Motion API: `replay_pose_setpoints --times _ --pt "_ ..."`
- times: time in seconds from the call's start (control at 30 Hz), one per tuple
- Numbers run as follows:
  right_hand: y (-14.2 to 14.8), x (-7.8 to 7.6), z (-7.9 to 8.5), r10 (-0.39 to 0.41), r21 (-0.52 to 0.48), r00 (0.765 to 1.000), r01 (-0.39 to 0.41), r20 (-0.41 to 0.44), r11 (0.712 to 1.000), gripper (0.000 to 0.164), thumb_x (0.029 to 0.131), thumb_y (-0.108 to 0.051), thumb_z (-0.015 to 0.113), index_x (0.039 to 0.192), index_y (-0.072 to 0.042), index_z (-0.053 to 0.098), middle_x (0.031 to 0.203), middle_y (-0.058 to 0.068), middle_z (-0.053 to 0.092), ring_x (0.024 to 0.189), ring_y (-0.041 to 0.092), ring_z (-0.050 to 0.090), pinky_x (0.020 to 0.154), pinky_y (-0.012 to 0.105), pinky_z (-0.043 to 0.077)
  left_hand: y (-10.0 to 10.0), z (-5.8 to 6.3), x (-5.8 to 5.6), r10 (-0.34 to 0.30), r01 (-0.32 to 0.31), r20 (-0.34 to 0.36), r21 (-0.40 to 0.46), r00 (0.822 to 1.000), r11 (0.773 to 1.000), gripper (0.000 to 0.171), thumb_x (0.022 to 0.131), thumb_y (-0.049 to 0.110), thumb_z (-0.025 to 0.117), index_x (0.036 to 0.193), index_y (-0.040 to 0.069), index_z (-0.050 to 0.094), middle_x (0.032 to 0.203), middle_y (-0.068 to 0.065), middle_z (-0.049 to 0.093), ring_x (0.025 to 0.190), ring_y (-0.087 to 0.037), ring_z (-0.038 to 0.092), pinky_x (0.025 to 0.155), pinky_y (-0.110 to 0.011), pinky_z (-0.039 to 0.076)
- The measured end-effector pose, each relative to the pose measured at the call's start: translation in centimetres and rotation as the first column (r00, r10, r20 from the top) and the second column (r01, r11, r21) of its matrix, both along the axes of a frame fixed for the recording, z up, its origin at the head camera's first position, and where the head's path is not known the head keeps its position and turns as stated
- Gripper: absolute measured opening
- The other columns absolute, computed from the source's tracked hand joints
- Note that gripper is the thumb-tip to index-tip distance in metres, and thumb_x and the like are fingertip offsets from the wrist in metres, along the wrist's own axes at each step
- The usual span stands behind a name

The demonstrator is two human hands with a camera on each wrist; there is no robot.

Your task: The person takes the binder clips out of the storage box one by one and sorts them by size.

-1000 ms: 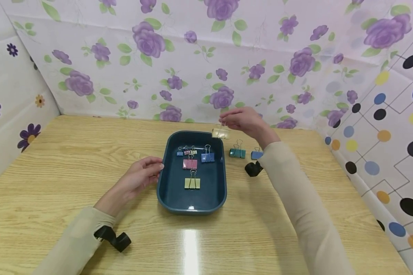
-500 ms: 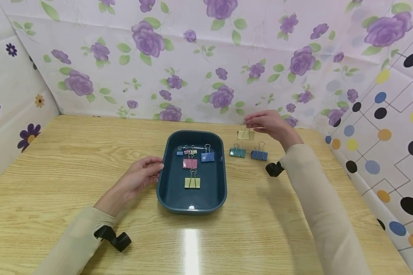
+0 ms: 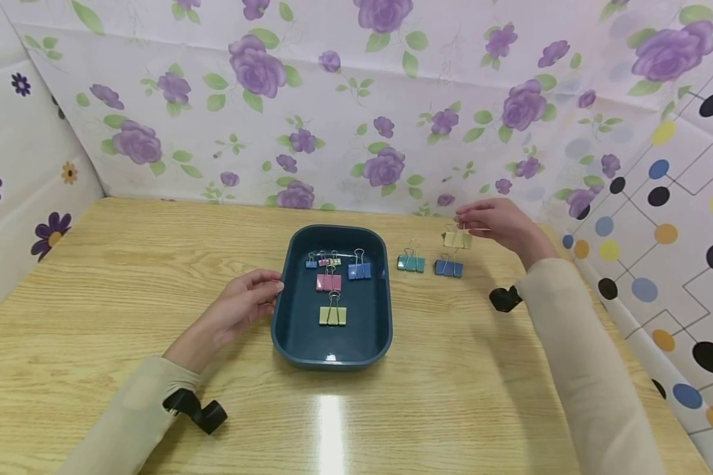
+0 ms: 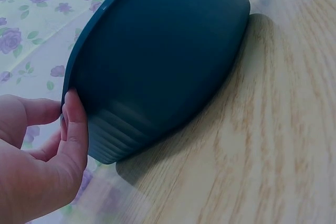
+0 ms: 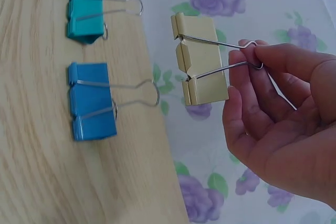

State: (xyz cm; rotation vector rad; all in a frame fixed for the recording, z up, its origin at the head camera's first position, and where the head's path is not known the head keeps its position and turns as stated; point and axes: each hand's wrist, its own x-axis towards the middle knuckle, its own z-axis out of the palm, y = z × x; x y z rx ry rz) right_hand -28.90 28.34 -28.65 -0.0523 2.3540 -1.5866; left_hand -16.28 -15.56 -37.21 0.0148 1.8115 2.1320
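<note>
A dark blue tray (image 3: 333, 349) sits mid-table with several binder clips in it: a yellow clip (image 3: 333, 316), a pink clip (image 3: 329, 282), a blue clip (image 3: 359, 270) and small ones near the far end. My left hand (image 3: 246, 300) pinches the tray's left rim between thumb and fingers, as the left wrist view shows. Held by its wire handle, a pale yellow binder clip (image 5: 202, 61) hangs from my right hand (image 5: 283, 98). Behind and right of the table clips, that hand (image 3: 502, 224) is raised over the far edge area.
To the right of the tray, a teal binder clip (image 3: 411, 263) and a blue binder clip (image 3: 448, 267) stand on the wooden table (image 3: 428, 396). A flowered cloth wall (image 3: 333, 119) rises behind the table; a dotted cloth (image 3: 689, 264) borders the right side.
My right hand has carried the pale yellow clip rightward from the tray's far right corner, past the teal clip, to behind the blue clip. The left hand and tray stay put.
</note>
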Motion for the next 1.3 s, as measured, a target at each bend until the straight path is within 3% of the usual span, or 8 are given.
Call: replay_pose_setpoints --times 0.5,0.67,0.9,1.3 --pt "4.4 1.0 -2.0 0.006 -0.023 0.999 -0.004 0.048 1.000 0.017 0.100 -0.015 0.055 0.112 -0.005 0.062 0.098 -0.006 0.067 0.098 0.011 0.063 0.085 0.025 0.049 -0.1 -0.5 -0.5 0.011 -0.011 0.006 -0.023 1.000 1.000 0.029 0.100 0.008 0.052 0.124 -0.005 0.043 0.094 -0.001 0.058 0.078 -0.011 0.057 0.071 -0.023 0.050" --pt "5.7 1.5 -3.5 -0.007 -0.010 0.998 0.008 0.067 1.000 0.022 0.100 -0.017 0.055 0.117 -0.003 0.057 0.099 -0.008 0.068 0.099 0.010 0.063 0.091 0.028 0.048 0.0 -0.2 -0.4 0.011 -0.011 0.005 -0.018 1.000 1.000 0.030 0.100 0.008 0.053 0.124 -0.006 0.042 0.094 -0.003 0.057 0.077 -0.011 0.058 0.070 -0.023 0.050" --pt "6.6 1.7 -5.1 -0.035 0.042 0.997 0.032 0.071 0.999 0.049 0.101 -0.019 0.054 0.136 0.011 0.040 0.109 -0.001 0.067 0.100 0.011 0.063 0.098 0.036 0.045 -0.1 -0.2 -0.4 0.012 -0.012 0.008 0.003 1.000 1.000 0.031 0.099 0.008 0.053 0.124 -0.007 0.042 0.092 -0.002 0.058 0.077 -0.011 0.058 0.070 -0.023 0.051" --pt "7.2 1.8 -6.1 -0.035 0.075 0.997 0.030 0.068 0.997 0.050 0.100 -0.019 0.056 0.136 0.013 0.041 0.103 -0.005 0.067 0.095 0.008 0.062 0.091 0.032 0.048 -0.2 -0.3 -0.2 0.014 -0.014 -0.002 -0.020 1.000 1.000 0.030 0.100 0.008 0.052 0.124 -0.007 0.043 0.093 -0.002 0.057 0.078 -0.011 0.056 0.070 -0.023 0.050"
